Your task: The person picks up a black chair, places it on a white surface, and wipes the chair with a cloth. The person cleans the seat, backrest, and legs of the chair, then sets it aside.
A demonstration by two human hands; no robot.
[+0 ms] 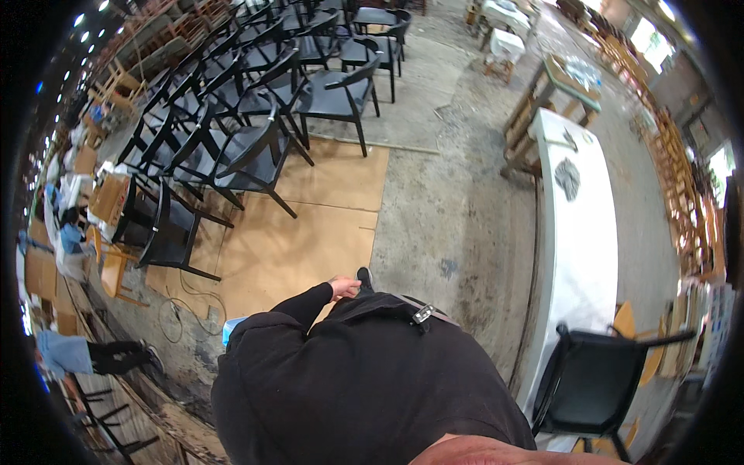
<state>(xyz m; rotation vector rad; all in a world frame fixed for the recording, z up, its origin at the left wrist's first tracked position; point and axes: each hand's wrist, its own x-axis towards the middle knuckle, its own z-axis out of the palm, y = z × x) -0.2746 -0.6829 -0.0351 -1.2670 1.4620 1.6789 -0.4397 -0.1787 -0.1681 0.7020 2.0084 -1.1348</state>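
Note:
My left hand is in front of my waist, its fingers loosely curled together, and I see nothing in them. The dark sleeve bends in toward my body. Just beyond the hand, the tip of a black shoe stands on the floor. My right hand is out of view. A long white-topped table runs along my right side. At its near end a black chair with a dark seat rests, partly cut off. A crumpled grey cloth lies farther along the table, near a small dark tool.
Rows of black chairs stand ahead and left, partly on cardboard sheets. A thin cable loops on the floor at left. A person in a blue top stands farther left. Wooden chair frames line the right.

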